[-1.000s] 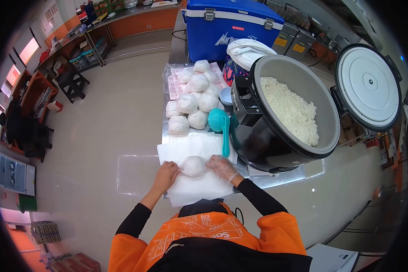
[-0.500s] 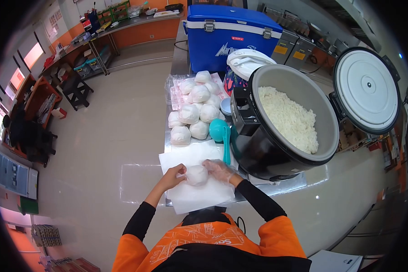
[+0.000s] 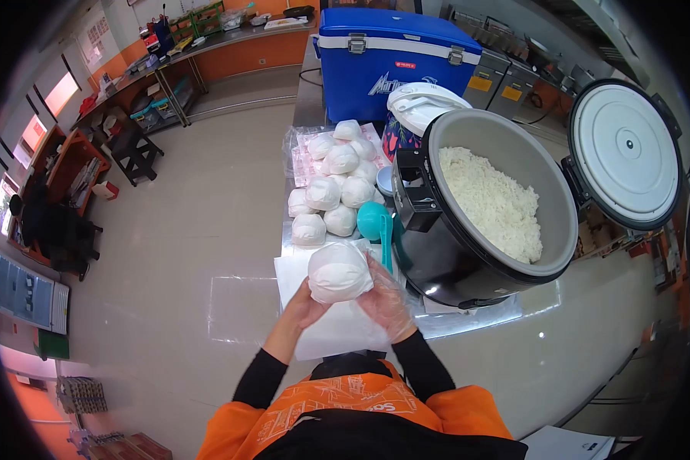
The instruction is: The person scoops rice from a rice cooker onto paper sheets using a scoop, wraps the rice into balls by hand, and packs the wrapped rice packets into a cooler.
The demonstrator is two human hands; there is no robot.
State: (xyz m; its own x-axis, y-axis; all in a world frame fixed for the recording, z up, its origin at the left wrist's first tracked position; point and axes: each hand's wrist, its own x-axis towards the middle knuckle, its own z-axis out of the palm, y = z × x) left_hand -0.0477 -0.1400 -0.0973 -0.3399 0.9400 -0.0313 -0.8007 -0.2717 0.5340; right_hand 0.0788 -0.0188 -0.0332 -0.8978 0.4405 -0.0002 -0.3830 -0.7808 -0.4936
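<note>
A round paper-wrapped rice portion [image 3: 340, 273] is raised above the table, gripped from both sides. My bare left hand [image 3: 303, 309] has its fingers curled against the left and underside of the bundle. Around its right side closes my right hand [image 3: 388, 300], in a clear plastic glove. White paper sheets [image 3: 337, 331] lie below. Several more wrapped portions [image 3: 323, 193] are heaped just beyond. Between heap and cooker lies a teal rice scoop [image 3: 374, 221], its handle toward me. The black rice cooker [image 3: 468, 285] stands open at right, with loose cooked rice [image 3: 491, 203] inside.
Behind the heap stands a blue cooler box [image 3: 395, 69]. A patterned container with a white lid [image 3: 425, 106] sits between it and the cooker. The cooker's raised lid [image 3: 629, 146] juts out right. A small pale blue round item [image 3: 384, 180] is partly hidden beside the cooker.
The wrapped rice portion has come up off the paper sheets, closer to the camera. Both hands have moved from its sides to hold it from the sides and below.
</note>
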